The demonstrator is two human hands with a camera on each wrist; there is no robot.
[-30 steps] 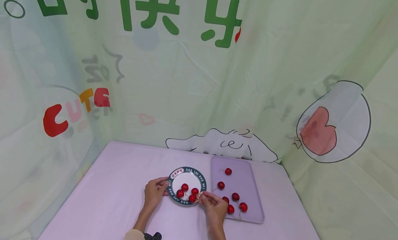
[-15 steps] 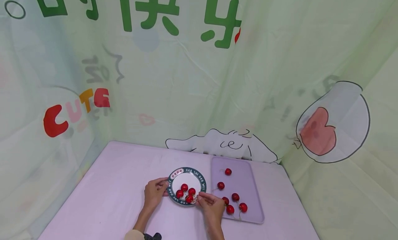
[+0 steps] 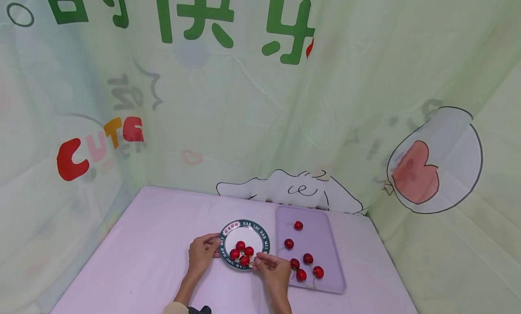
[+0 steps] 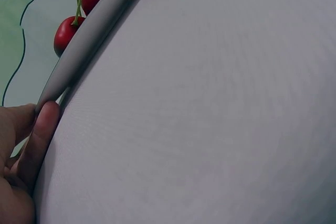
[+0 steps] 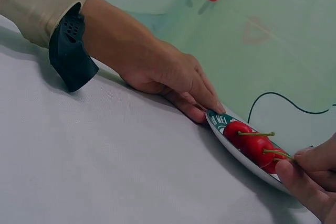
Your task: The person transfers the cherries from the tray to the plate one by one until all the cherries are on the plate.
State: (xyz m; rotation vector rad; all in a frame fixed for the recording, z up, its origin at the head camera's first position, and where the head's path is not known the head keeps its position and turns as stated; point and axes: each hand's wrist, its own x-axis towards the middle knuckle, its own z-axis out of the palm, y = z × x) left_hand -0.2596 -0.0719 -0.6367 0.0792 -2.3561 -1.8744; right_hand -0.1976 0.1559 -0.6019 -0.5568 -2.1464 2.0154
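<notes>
A round plate (image 3: 252,235) with a dark green lettered rim bears several red cherries (image 3: 240,245), bunched at its near side. My left hand (image 3: 201,254) grips the plate's left edge, thumb on top and fingertips beneath, as the left wrist view shows at the plate's pale underside (image 4: 79,59). Over the near right rim, my right hand (image 3: 275,272) pinches the green stem (image 5: 278,153) of a cherry between thumb and finger. That cherry (image 5: 259,148) lies against the others on the plate. The right fingertips partly cover the rim there.
Right of the plate lies a lilac rectangular tray (image 3: 315,232) with several more cherries (image 3: 308,258) on it, the nearest close beside my right hand. A pale cloth covers the table (image 3: 163,228). Printed curtains (image 3: 244,124) hang behind and at both sides.
My right hand has moved left over the plate's near rim, bringing the pinched cherry and one beside it closer to the others. The left hand has kept its hold on the plate.
</notes>
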